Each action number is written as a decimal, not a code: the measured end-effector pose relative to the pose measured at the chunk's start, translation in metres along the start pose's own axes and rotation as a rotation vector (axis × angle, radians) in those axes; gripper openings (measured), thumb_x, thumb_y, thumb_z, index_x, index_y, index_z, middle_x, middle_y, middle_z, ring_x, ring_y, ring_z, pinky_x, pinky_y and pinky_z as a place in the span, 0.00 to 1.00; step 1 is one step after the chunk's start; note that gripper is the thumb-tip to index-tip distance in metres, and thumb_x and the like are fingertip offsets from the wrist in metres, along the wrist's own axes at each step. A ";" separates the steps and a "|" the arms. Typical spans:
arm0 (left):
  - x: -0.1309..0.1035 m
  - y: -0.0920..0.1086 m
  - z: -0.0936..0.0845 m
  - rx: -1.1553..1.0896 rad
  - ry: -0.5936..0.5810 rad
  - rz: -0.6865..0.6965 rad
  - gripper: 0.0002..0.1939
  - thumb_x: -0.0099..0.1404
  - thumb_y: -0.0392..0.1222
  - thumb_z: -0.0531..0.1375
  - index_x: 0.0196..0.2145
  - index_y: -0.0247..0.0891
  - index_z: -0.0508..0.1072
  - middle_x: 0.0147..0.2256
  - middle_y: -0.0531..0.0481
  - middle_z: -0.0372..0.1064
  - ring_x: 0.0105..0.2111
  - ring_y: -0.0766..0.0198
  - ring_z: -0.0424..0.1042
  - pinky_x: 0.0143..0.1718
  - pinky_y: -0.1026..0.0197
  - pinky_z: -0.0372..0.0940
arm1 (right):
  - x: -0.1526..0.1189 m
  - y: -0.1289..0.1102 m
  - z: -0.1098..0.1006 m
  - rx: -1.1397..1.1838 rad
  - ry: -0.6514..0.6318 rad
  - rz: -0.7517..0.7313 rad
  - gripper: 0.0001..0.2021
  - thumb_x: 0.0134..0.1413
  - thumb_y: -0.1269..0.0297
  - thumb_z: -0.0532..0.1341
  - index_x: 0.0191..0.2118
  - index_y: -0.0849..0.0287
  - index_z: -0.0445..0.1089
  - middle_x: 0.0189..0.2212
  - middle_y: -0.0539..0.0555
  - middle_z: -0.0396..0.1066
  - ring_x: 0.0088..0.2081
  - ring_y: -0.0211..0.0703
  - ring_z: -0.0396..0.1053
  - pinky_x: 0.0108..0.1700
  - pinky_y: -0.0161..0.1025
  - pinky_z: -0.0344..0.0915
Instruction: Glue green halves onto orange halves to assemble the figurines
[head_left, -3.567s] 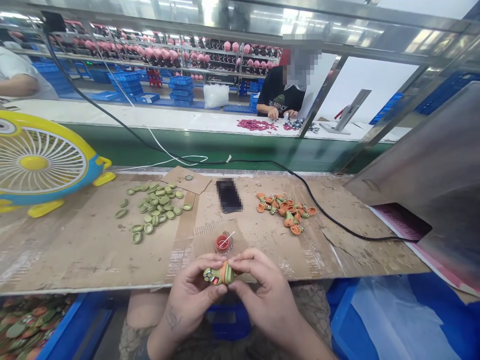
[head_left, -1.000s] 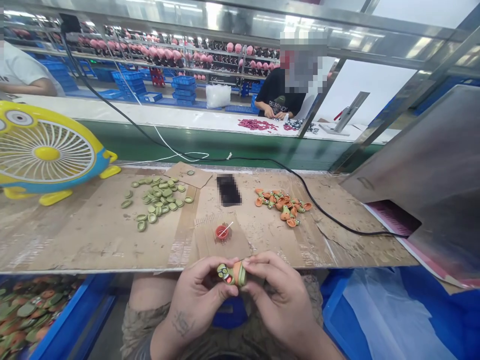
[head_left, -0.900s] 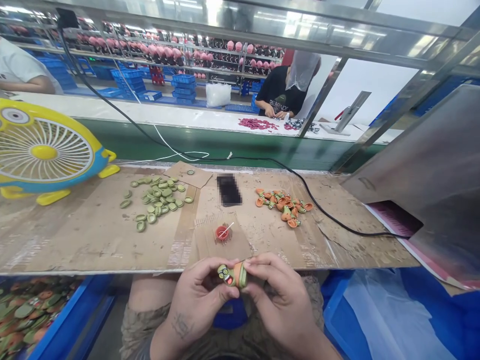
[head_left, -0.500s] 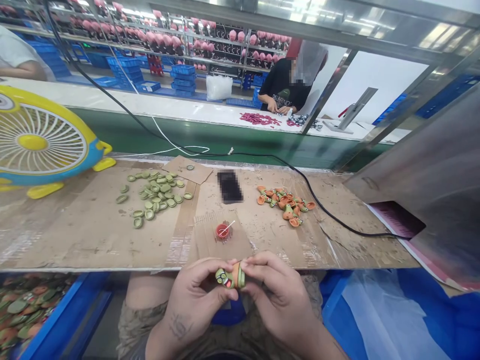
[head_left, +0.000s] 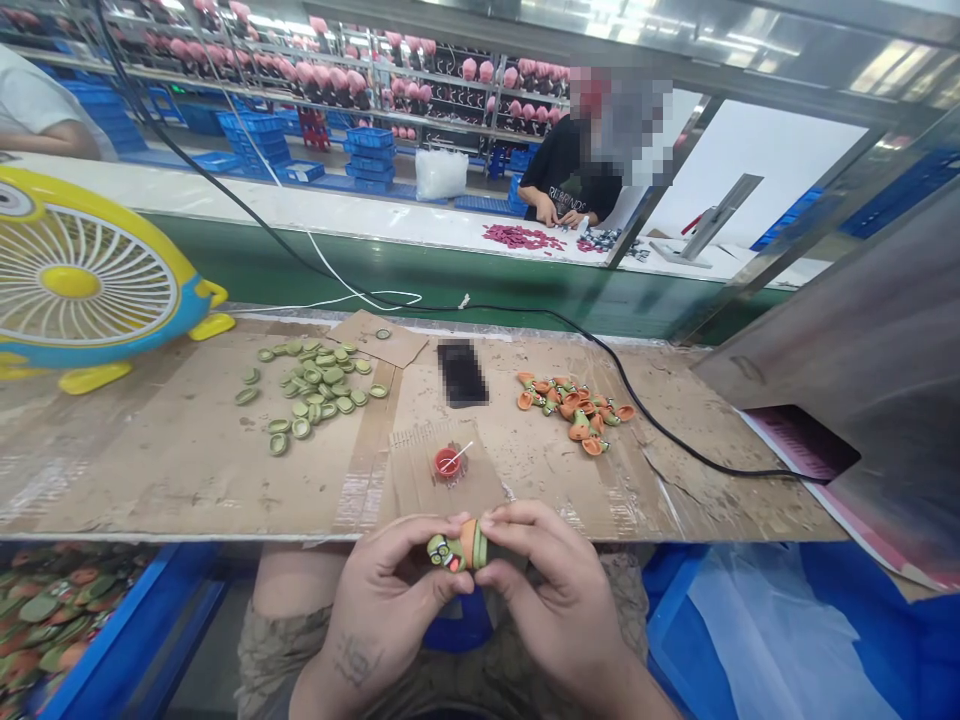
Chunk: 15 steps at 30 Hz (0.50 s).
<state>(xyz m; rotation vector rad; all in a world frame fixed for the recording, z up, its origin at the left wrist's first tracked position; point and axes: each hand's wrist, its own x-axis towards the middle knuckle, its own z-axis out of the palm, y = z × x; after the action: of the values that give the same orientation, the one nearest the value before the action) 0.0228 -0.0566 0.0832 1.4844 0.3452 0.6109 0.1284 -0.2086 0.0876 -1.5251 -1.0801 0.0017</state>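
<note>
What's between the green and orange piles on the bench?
Head view: a dark, pixelated rectangle lies between the green pile and orange pile, cardboard showing either side; the red pot sits nearer the camera.

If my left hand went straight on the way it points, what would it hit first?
Beyond the toy figure it holds, your left hand would probably first meet your right hand, though depth is unclear.

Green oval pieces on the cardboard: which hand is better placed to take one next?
Probably the left hand: the green oval pieces lie on its side, farther from the right hand. Both hold the green-orange figurine.
</note>
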 end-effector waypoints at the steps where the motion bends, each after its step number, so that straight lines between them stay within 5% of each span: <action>1: 0.000 -0.001 -0.001 0.031 -0.007 0.017 0.17 0.50 0.31 0.76 0.37 0.49 0.86 0.39 0.53 0.85 0.39 0.58 0.85 0.40 0.69 0.78 | 0.001 -0.001 -0.001 -0.002 -0.009 -0.006 0.17 0.62 0.77 0.65 0.54 0.53 0.75 0.45 0.55 0.74 0.47 0.42 0.75 0.50 0.36 0.74; 10: -0.006 0.007 -0.005 0.286 -0.048 0.194 0.17 0.52 0.30 0.74 0.38 0.49 0.85 0.40 0.53 0.86 0.38 0.60 0.85 0.41 0.69 0.77 | 0.006 -0.012 -0.010 -0.006 -0.114 -0.013 0.17 0.61 0.81 0.63 0.52 0.58 0.76 0.42 0.56 0.73 0.43 0.40 0.75 0.45 0.34 0.73; 15: -0.007 0.011 0.007 -0.067 0.043 -0.121 0.13 0.51 0.34 0.76 0.35 0.43 0.84 0.36 0.49 0.86 0.33 0.57 0.85 0.32 0.67 0.79 | 0.005 -0.012 -0.006 -0.016 -0.001 -0.062 0.18 0.61 0.80 0.64 0.53 0.57 0.75 0.45 0.56 0.73 0.46 0.40 0.75 0.50 0.33 0.73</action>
<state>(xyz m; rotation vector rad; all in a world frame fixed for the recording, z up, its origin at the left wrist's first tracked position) 0.0187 -0.0666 0.0935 1.3768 0.4408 0.5530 0.1272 -0.2120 0.1012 -1.5057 -1.1296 -0.0491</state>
